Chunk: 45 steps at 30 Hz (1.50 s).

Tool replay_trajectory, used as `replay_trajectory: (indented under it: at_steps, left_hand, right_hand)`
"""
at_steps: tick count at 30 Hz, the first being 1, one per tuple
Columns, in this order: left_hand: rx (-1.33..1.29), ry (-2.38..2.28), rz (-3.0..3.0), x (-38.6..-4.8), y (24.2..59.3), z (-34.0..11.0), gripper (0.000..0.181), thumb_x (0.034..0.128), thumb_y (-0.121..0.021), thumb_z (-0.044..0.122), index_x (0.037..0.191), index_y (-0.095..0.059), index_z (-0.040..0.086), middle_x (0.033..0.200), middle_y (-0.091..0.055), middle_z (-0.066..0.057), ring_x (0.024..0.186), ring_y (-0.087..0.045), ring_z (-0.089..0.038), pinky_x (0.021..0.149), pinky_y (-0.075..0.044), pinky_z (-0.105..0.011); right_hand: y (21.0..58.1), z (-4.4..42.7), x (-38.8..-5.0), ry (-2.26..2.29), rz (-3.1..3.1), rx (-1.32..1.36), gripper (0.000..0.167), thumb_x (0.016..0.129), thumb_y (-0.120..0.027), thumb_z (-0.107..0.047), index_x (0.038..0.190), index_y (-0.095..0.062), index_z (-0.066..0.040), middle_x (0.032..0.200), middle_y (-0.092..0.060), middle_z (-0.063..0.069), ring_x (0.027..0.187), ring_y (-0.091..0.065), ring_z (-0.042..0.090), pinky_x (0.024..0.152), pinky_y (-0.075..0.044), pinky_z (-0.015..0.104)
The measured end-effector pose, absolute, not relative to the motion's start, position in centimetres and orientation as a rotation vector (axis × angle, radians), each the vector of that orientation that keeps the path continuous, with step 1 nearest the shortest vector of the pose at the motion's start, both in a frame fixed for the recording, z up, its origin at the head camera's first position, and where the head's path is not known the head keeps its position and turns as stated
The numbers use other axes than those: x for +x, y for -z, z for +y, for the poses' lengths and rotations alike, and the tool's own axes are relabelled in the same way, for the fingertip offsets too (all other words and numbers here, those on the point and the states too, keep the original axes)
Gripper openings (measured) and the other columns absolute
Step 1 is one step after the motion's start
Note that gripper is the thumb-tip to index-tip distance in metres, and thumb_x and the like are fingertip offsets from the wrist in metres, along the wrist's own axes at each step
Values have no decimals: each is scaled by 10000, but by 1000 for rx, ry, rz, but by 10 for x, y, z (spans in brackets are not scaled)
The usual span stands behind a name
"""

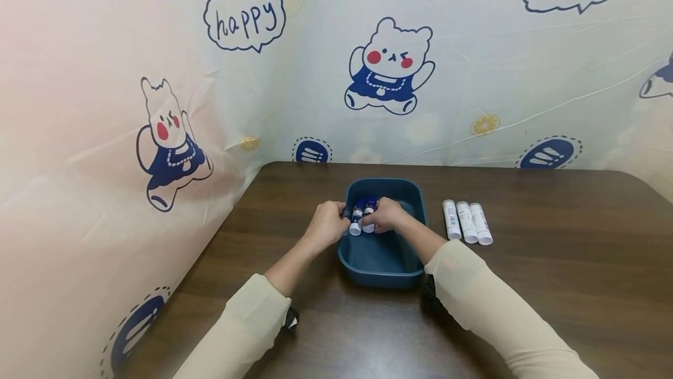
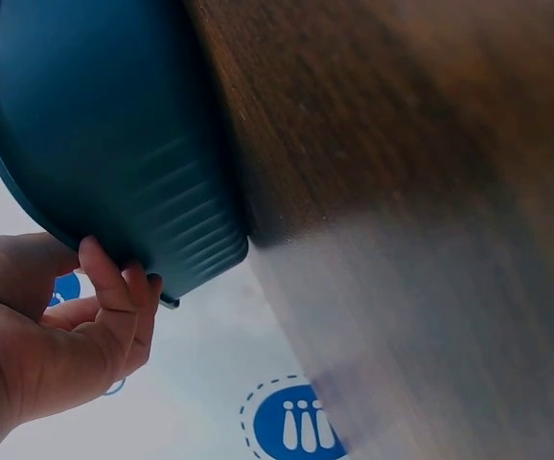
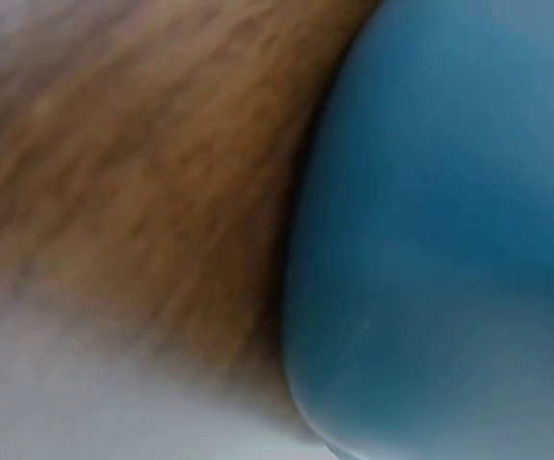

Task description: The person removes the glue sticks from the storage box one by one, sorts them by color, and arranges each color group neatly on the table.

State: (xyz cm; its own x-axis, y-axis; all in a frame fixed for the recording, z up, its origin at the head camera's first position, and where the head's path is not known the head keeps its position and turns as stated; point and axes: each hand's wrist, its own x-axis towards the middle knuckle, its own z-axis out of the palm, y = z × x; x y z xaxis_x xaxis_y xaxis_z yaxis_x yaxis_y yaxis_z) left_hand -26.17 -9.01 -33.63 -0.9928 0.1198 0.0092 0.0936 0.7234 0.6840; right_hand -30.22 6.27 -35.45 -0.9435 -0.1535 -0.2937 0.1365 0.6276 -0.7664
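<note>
A dark blue-green plastic basin [image 1: 386,277] stands on the table. At its left side my left hand [image 1: 327,222] grips the rim; in the left wrist view the left hand [image 2: 76,326] has its fingers curled over the basin's edge. Inside lie blue tubes with white ends: one tube [image 1: 356,218] in the open, and a second tube [image 1: 369,206] beside it, partly covered by my right hand [image 1: 388,215]. The right hand reaches over the right rim and pinches that second tube. In the right wrist view only the basin's outer wall [image 3: 430,240] shows, and the hand is out of sight.
To the right of the basin, three white tubes [image 1: 467,222] lie side by side on the brown wooden table [image 1: 568,268]. Behind the table hangs a pale cloth [image 1: 326,75] with cartoon prints.
</note>
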Motion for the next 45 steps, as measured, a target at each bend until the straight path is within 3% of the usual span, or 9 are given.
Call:
replay_trajectory:
  at_steps: [5, 17, 23, 35, 45]
  left_hand:
    - [168, -1148, 2874, -261, 336, -91, 421, 873, -556, 5, 1287, -501, -50, 1121, -584, -173, 550, -545, -161, 508, -439, -209]
    - [241, -1058, 2949, -263, 337, -90, 428, 834, -544, -14, 1257, -520, -74, 1055, -597, -157, 472, -447, -121, 444, -356, -215]
    - [219, -1082, 2934, -263, 336, -90, 425, 839, -539, -17, 1261, -519, -68, 1075, -594, -159, 528, -514, -139, 455, -380, -215]
    - [137, -1126, 2890, -262, 336, -89, 426, 872, -544, 6, 1293, -498, -44, 1149, -577, -165, 566, -557, -157, 481, -424, -212]
    - [101, -1144, 2850, -263, 335, -89, 424, 884, -550, 18, 1302, -496, -32, 1249, -543, -175, 639, -596, -162, 511, -454, -206]
  right_hand:
    - [355, 59, -301, 1125, 2604, -23, 566, 788, -730, -191, 1218, -477, 75, 1051, -561, 184, 772, -620, 220, 667, -525, 266]
    - [353, 64, -304, 1198, 2508, -14, 483, 794, -704, -119, 1186, -511, 85, 1042, -571, 177, 775, -590, 212, 689, -519, 281]
    - [352, 71, -307, 1556, 2143, 126, 583, 829, -629, -17, 1335, -355, 78, 1230, -465, 227, 886, -568, 240, 812, -496, 330]
    - [351, 73, -309, 1628, 2022, 153, 527, 859, -599, -17, 1319, -360, 77, 1255, -432, 239, 992, -544, 280, 816, -494, 328]
    - [352, 72, -311, 1749, 1896, 110, 646, 897, -546, -5, 1437, -192, 29, 1362, -330, 239, 1116, -466, 309, 887, -452, 365]
